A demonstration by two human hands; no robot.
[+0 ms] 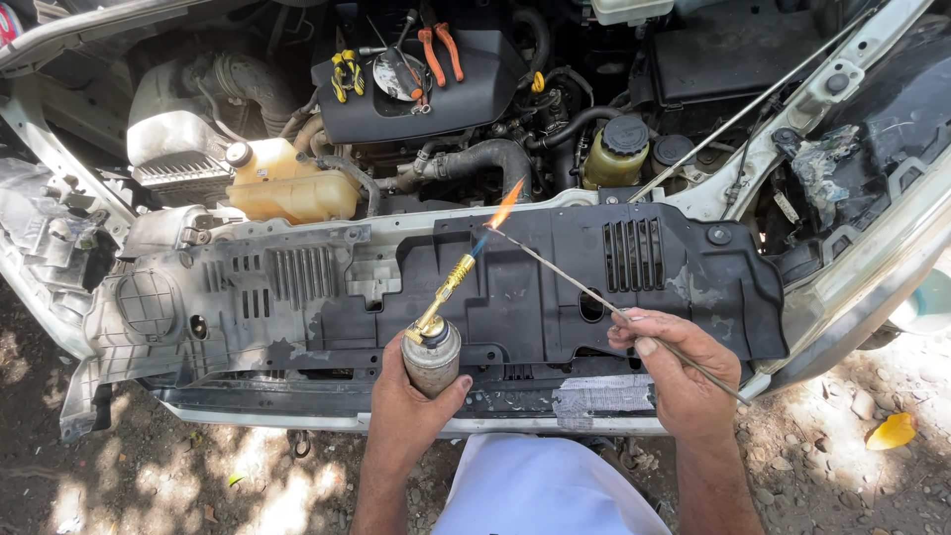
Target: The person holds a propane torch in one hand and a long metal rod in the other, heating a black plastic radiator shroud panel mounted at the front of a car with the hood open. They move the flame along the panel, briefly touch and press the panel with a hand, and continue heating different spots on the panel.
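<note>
Our left hand [406, 401] grips a gas torch canister [432, 355], its flame [505, 205] pointing toward one o'clock. Our right hand [679, 372] pinches a thin metal rod [584, 292] — tip in the flame, seemingly — above the black plastic panel [684, 287], pliers [441, 50] at twelve.

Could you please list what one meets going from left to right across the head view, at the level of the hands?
Left hand holding the gas torch canister → brass torch nozzle → flame → thin metal rod → right hand gripping that rod.
</note>
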